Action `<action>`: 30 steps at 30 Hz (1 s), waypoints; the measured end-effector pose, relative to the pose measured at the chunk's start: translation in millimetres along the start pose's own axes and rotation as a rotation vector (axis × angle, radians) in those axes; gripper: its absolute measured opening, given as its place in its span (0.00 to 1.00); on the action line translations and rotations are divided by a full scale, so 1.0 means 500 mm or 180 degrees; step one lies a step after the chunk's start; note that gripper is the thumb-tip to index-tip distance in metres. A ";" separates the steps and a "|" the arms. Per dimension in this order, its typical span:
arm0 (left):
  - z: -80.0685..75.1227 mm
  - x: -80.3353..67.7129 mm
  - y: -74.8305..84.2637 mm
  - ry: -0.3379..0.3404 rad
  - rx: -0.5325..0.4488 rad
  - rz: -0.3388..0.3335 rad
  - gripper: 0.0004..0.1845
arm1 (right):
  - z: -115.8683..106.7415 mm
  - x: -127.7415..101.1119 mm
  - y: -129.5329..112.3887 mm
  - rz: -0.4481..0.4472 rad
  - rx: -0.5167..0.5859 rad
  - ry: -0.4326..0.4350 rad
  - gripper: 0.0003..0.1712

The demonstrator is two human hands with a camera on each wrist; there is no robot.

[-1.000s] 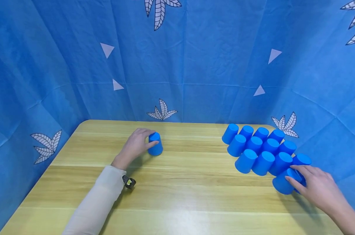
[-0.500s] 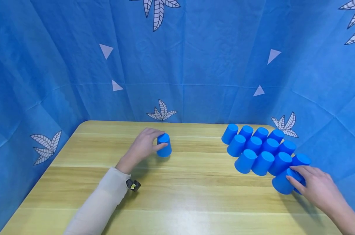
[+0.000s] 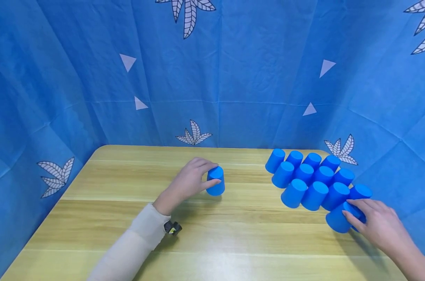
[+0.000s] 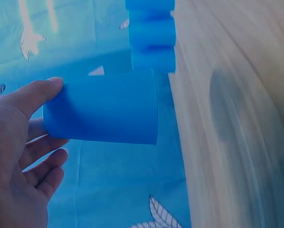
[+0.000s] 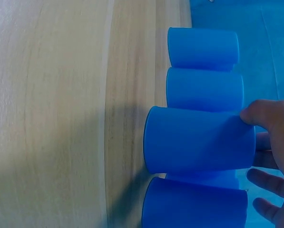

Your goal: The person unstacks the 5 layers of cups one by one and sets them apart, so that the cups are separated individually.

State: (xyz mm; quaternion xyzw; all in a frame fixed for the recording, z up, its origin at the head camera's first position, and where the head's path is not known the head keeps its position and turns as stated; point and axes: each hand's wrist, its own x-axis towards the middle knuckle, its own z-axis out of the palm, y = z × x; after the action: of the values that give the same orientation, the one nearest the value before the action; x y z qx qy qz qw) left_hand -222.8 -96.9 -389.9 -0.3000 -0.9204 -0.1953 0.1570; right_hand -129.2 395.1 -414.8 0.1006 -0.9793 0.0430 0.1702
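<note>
My left hand (image 3: pixel 202 176) grips an upside-down blue cup (image 3: pixel 216 183) near the middle of the wooden table (image 3: pixel 212 234). In the left wrist view this cup (image 4: pixel 103 107) sits between thumb and fingers, its rim a little off the wood. At the right edge my right hand (image 3: pixel 365 218) holds the nearest cup (image 3: pixel 336 221) of a tight cluster of several upside-down blue cups (image 3: pixel 312 177). The right wrist view shows that cup (image 5: pixel 199 140) standing on the table, with my thumb (image 5: pixel 270 118) at its base and more cups on both sides.
Blue cloth with leaf and triangle prints (image 3: pixel 212 78) walls the table on the back, left and right. A small black wrist device (image 3: pixel 173 227) hangs under my left sleeve. Bare wood lies between the held cup and the cluster.
My left hand has carried its cup to the right, from the left-centre of the table toward the middle. The right hand and the cluster have stayed put.
</note>
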 end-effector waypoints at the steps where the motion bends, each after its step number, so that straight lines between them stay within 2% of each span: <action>1: 0.003 0.002 0.007 0.0005 -0.0015 0.0046 0.28 | 0.000 0.000 0.001 -0.0006 0.0000 0.0006 0.24; 9: 0.024 0.022 0.064 -0.0071 -0.0039 0.0475 0.27 | -0.001 0.000 0.001 0.0030 0.0030 0.0005 0.25; 16: 0.047 0.045 0.115 -0.0180 -0.0013 0.0729 0.27 | -0.001 0.001 0.002 0.0005 0.0021 0.0007 0.25; 30: 0.113 0.087 0.218 -0.0399 0.0112 0.1204 0.28 | -0.002 0.002 0.005 -0.0019 0.0074 0.0009 0.25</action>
State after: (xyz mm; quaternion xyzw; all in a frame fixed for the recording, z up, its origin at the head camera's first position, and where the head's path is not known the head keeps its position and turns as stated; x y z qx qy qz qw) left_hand -199.2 31.0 -392.8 -0.4763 -0.8589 -0.1272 0.1385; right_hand -130.2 397.5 -413.4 0.1055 -0.9782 0.0541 0.1705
